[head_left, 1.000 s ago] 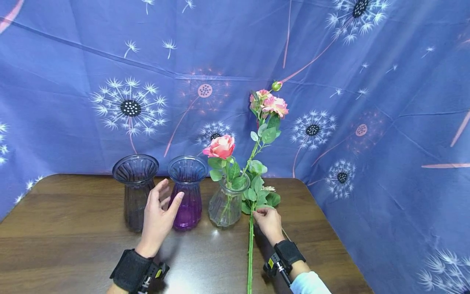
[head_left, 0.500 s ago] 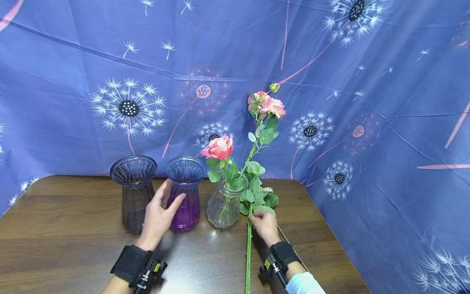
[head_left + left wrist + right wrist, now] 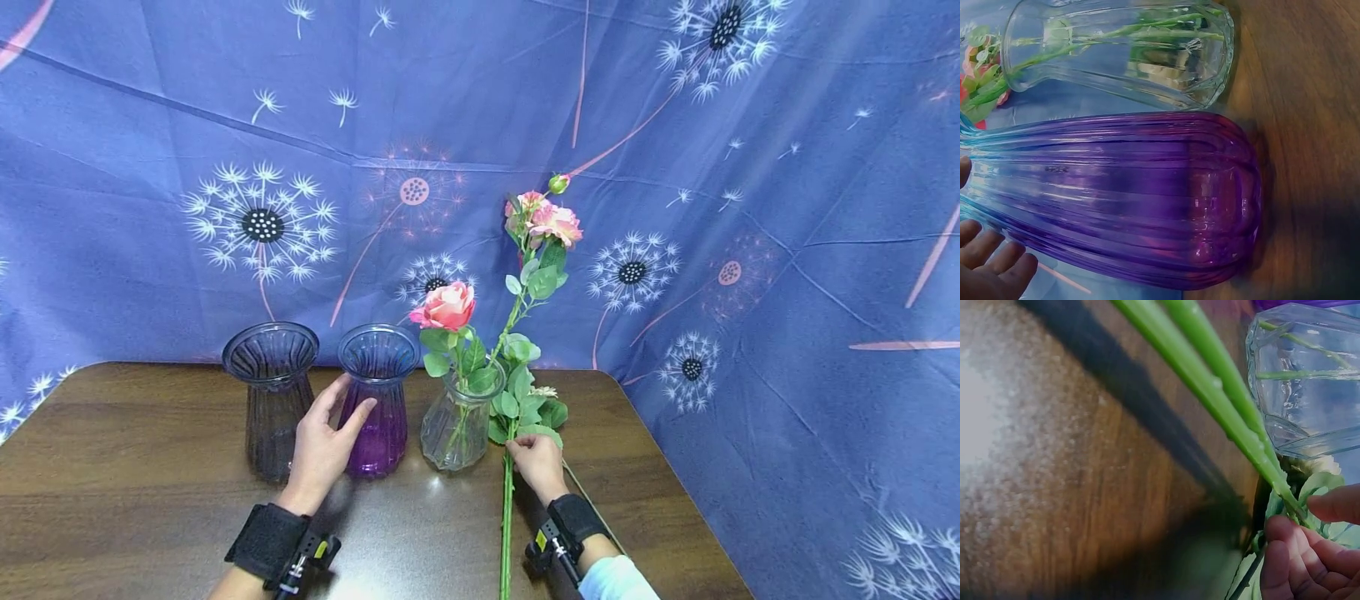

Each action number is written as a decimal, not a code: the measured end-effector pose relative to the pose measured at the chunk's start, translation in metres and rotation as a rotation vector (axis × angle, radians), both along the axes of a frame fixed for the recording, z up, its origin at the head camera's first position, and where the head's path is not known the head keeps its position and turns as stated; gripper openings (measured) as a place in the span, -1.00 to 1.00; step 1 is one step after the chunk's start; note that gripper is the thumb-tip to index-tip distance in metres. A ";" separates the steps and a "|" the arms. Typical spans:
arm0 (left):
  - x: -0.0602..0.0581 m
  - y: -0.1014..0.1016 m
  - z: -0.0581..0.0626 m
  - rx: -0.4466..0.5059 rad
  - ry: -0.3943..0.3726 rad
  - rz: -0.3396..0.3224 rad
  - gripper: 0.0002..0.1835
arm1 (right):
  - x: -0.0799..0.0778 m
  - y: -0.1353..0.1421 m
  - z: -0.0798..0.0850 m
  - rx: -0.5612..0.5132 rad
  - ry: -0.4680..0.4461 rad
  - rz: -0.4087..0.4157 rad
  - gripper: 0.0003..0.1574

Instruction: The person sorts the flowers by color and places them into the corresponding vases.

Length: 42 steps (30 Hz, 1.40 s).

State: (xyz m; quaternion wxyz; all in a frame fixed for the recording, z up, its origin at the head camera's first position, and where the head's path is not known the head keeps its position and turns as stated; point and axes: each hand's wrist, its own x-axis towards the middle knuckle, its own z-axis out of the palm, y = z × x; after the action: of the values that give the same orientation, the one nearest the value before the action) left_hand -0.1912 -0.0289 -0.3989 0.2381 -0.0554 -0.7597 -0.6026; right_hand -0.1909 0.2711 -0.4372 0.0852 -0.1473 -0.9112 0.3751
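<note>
In the head view my left hand (image 3: 324, 442) is at the left side of a ribbed glass vase (image 3: 375, 425), blue at the rim and purple below. Its thumb overlaps the vase and its fingers are spread loosely; firm contact cannot be made out. The left wrist view shows the relaxed fingers (image 3: 997, 265) by the vase's narrower end. My right hand (image 3: 538, 462) pinches green flower stems (image 3: 507, 525) just below their leaves (image 3: 528, 408). These stems run toward the front of the table. Their blossoms are largely hidden behind the leaves.
A clear vase (image 3: 442, 442) holds a pink rose (image 3: 447, 306) and a taller stem with pink blossoms (image 3: 553, 223). At the left stands a dark grey vase (image 3: 273, 425). A thin stem (image 3: 592, 504) lies right of my right hand. Patterned blue cloth (image 3: 480, 100) hangs behind the table (image 3: 135, 467).
My left hand has moved slightly closer to the purple vase, and its fingers are nearer the glass. My right hand keeps its pinch on the stems. The head view has shifted a little.
</note>
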 end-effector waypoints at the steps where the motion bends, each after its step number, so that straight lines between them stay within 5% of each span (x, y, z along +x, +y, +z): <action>1: 0.000 0.000 0.000 0.008 -0.003 -0.004 -0.44 | 0.000 0.000 0.000 0.003 0.002 -0.001 -0.77; 15: -0.002 0.002 0.001 0.052 0.053 -0.013 -0.47 | -0.006 -0.002 0.005 0.054 -0.030 -0.023 -0.82; 24: -0.007 0.001 0.002 0.064 0.056 -0.003 -0.48 | -0.009 0.000 0.018 0.073 0.042 -0.038 -0.84; 29: -0.010 -0.002 0.003 0.059 0.046 -0.010 -0.48 | -0.011 0.002 0.027 0.003 0.031 -0.077 -0.83; 36: -0.015 -0.003 0.001 0.054 0.045 -0.019 -0.48 | -0.009 0.007 0.042 -0.235 0.053 -0.078 -0.77; 42: -0.018 -0.005 -0.001 0.035 0.073 -0.015 -0.49 | -0.004 0.015 0.065 -0.215 0.120 -0.076 -0.72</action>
State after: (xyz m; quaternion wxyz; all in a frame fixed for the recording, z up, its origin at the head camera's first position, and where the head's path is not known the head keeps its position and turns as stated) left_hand -0.2095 -0.0335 -0.4004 0.2620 -0.0787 -0.7395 -0.6151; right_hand -0.1946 0.2861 -0.3723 0.1372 -0.1676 -0.8527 0.4753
